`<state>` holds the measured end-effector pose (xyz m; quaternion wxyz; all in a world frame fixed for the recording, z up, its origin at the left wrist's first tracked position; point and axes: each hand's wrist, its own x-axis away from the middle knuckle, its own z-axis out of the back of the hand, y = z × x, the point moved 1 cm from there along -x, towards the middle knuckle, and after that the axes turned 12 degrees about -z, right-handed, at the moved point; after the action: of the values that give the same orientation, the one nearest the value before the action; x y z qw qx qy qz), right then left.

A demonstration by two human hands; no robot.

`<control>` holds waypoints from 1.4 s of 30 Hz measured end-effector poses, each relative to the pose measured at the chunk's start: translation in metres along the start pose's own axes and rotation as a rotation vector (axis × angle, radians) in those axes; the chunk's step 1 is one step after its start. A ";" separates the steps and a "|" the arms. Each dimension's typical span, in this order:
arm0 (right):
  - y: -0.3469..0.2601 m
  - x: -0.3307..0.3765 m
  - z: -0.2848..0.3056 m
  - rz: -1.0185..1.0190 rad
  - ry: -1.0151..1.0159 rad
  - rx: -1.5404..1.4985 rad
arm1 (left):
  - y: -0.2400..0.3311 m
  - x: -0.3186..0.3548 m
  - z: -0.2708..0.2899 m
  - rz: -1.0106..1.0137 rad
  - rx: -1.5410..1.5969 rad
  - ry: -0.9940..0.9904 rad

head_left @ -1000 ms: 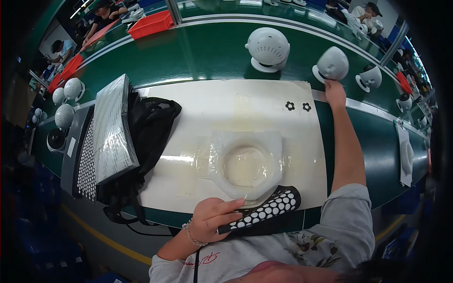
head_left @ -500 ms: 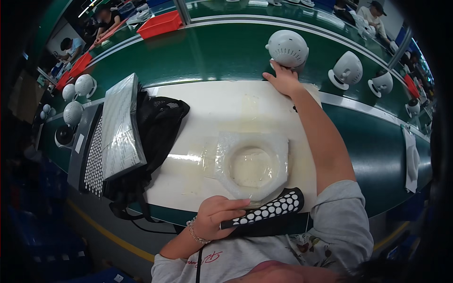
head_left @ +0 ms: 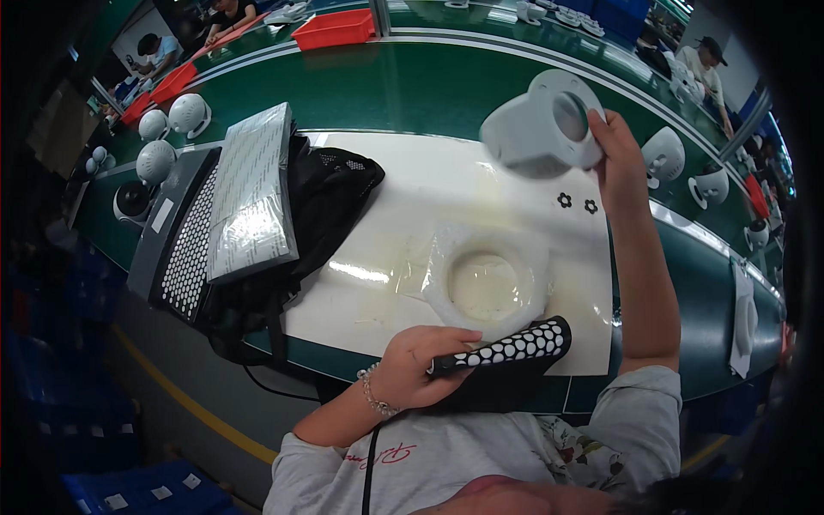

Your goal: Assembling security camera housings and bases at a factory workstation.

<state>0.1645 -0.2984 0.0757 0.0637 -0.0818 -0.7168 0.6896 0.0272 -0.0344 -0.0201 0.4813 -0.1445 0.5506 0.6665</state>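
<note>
My right hand [head_left: 620,159] is closed on the edge of a white rounded device [head_left: 518,137], lifted above the far right of the white work sheet [head_left: 412,167]. It is tilted so that its flat base with a round opening faces up. Near the front edge, my left hand [head_left: 425,365] grips the left end of a black strip with white dots [head_left: 519,345]. Just beyond that strip, a padded ring wrapped in clear film [head_left: 439,283] lies on the sheet. Two small black flower-shaped pieces [head_left: 564,200] lie below the raised device.
Flat silver packages [head_left: 253,193] and a black mesh bag [head_left: 330,193] are piled at the left. More white devices [head_left: 663,154] stand along the green bench [head_left: 429,86] on both sides. A red tray [head_left: 335,31] is at the back; other people work beyond.
My right hand has picked the white device up off the green bench, tipped it and brought it nearer over the sheet. My left hand still holds the dotted strip. The view has shifted.
</note>
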 end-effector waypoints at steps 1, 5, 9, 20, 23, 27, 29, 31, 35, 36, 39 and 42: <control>0.002 0.017 0.000 -0.001 0.009 0.004 | 0.003 -0.001 -0.001 -0.003 0.009 -0.002; 0.009 0.089 -0.018 -0.225 -0.223 -0.282 | 0.011 -0.001 -0.002 0.011 0.089 -0.023; 0.028 0.126 -0.019 -0.387 -0.324 -0.253 | 0.020 0.005 0.002 0.062 0.167 -0.050; 0.016 0.148 0.006 0.533 -0.358 0.575 | 0.023 0.015 0.008 0.164 0.245 0.289; 0.013 0.159 -0.014 0.658 -0.571 0.466 | 0.025 0.014 0.005 0.233 0.266 0.423; 0.026 0.158 -0.018 0.763 -0.556 0.578 | 0.025 0.006 0.006 0.318 0.220 0.475; 0.041 0.161 -0.014 0.571 -0.485 0.308 | 0.020 0.006 0.006 0.217 0.216 0.475; 0.042 0.163 -0.015 0.479 -0.472 0.204 | 0.020 0.003 0.006 0.223 0.204 0.465; 0.018 0.159 -0.014 0.602 -0.477 0.573 | 0.019 0.002 0.006 0.233 0.145 0.447; 0.018 0.158 -0.014 0.601 -0.480 0.572 | 0.019 0.002 0.005 0.235 0.144 0.449; 0.015 0.158 -0.014 0.780 -0.441 0.637 | 0.020 0.004 0.005 0.219 0.109 0.475; 0.011 0.158 -0.013 1.073 -0.327 0.776 | 0.019 0.011 0.007 0.324 0.041 0.344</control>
<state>0.0125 -0.2532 0.0624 -0.3714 -0.2917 -0.2783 0.8364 0.0093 -0.0216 -0.0140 0.2699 -0.1560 0.6541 0.6891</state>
